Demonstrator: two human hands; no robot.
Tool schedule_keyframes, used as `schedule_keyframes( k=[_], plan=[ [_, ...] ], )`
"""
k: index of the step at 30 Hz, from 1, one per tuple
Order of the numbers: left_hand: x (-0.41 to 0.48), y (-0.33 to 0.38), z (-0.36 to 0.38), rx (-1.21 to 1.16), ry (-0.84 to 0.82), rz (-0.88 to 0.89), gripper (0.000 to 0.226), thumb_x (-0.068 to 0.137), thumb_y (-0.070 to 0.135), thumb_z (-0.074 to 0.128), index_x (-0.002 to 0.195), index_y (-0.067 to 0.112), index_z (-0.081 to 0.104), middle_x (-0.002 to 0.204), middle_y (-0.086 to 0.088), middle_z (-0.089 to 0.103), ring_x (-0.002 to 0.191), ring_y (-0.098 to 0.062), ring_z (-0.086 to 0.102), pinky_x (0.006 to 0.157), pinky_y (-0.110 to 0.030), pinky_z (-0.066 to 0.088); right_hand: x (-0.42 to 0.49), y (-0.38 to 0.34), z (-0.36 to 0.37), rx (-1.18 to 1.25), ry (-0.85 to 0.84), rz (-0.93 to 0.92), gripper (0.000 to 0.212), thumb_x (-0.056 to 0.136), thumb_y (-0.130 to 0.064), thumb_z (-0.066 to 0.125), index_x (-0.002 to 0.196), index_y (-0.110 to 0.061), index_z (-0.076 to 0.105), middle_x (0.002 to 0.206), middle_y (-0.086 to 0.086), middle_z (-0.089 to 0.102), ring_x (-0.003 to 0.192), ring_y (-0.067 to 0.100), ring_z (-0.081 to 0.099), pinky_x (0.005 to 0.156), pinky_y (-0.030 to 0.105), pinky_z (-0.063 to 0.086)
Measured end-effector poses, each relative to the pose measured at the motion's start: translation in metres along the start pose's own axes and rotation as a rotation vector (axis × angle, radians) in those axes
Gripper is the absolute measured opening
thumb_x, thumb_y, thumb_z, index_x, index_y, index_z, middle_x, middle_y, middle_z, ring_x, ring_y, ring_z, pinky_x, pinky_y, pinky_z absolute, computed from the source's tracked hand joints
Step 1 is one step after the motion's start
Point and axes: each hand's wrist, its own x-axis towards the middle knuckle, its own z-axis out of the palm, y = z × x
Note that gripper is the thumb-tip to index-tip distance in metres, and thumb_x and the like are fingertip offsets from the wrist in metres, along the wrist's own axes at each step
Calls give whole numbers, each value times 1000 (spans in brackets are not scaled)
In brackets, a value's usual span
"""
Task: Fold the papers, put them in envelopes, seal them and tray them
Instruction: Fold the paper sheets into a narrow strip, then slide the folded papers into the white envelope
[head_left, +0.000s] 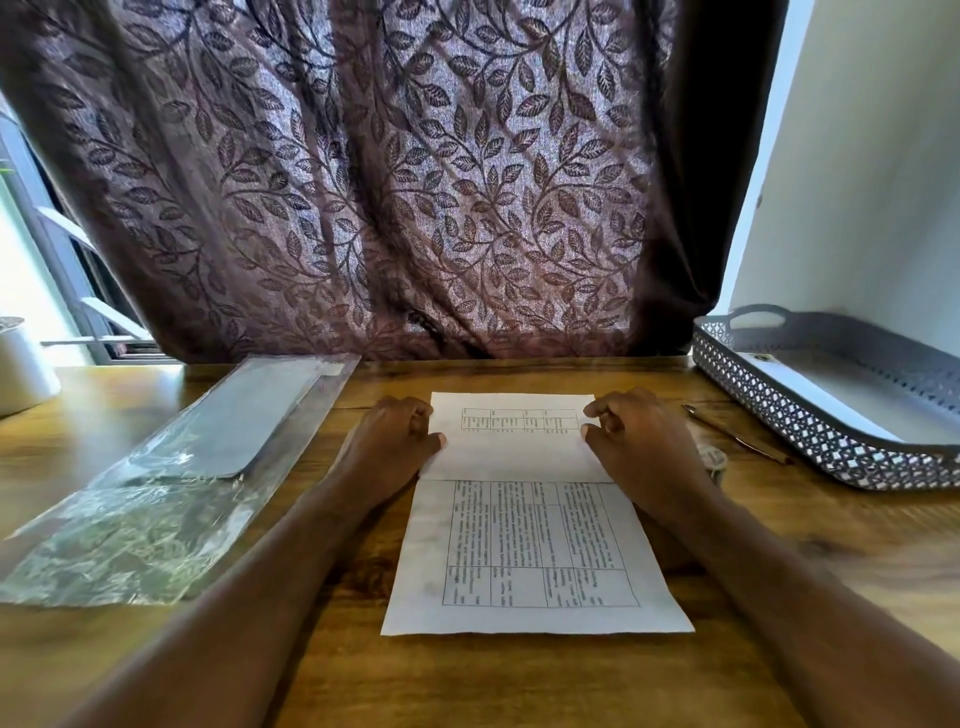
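Wooden table (519, 686) stood before a leaf-patterned curtain (389, 182); I recorded the paper (535, 551) lying flat at the centre, its far part folded over toward the person; the left hand (395, 436) and the right hand (641, 441) sat at either side of the folded flap, fingers curled, thumbs pinching its edges; the pack of envelopes (208, 441) lay well to the left; the grey tray (779, 415) stood at the right; a pen (737, 436) lay just beside it.
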Motion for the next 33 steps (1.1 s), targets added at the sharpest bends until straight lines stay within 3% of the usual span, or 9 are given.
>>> schedule_keyframes(
  k=[3,8,14,21,25,29,31,33],
  plan=[
    [-2,-3,1,30,-12,-1,44,87,45,69,125,24,64,124,3,64,101,-15,60,80,-29,51,-1,-4,5,27,29,-88,21,93,-33,66,113,-24,69,94,-11,54,76,1,48,62,13,31],
    [-3,1,2,62,-35,-8,48,89,43,68,132,24,59,134,0,58,115,-19,58,92,-33,52,-5,-12,10,91,34,-162,19,92,-28,69,110,-21,72,90,-9,56,71,-1,48,64,13,32],
    [0,-2,4,60,-45,-5,48,89,44,67,131,23,59,134,0,59,114,-20,58,91,-35,52,-5,-13,12,87,0,-179,19,93,-27,68,111,-21,72,91,-10,57,72,-2,50,64,13,33],
    [-5,-2,-2,43,-84,-17,39,87,42,66,121,23,62,125,2,63,97,-16,59,72,-27,46,-12,-22,6,81,-17,-184,18,95,-24,66,111,-19,72,93,-10,58,71,-2,53,64,12,33],
    [-15,0,-6,73,-81,16,44,83,52,62,119,26,60,124,6,62,100,-18,62,78,-31,55,-15,-35,-2,143,37,-169,14,94,-23,67,107,-21,73,93,-11,61,68,0,57,62,15,37],
    [-25,-4,-13,47,-26,27,46,77,57,49,112,29,59,118,4,64,94,-18,63,75,-36,59,-22,-62,6,171,-32,-188,16,96,-24,66,110,-23,71,100,-13,63,71,1,58,65,12,40],
    [-37,0,-23,-4,-2,25,51,78,57,46,120,30,60,125,2,63,103,-22,63,80,-38,58,-26,-78,15,178,-64,-235,16,96,-25,66,111,-24,71,100,-14,62,71,0,58,66,7,37],
    [-53,-2,-39,-59,17,-9,53,84,48,58,132,26,58,134,-2,60,117,-25,59,93,-38,52,-32,-100,27,189,-91,-304,14,95,-23,67,108,-23,72,95,-14,62,69,-1,55,67,6,36]
  ],
)
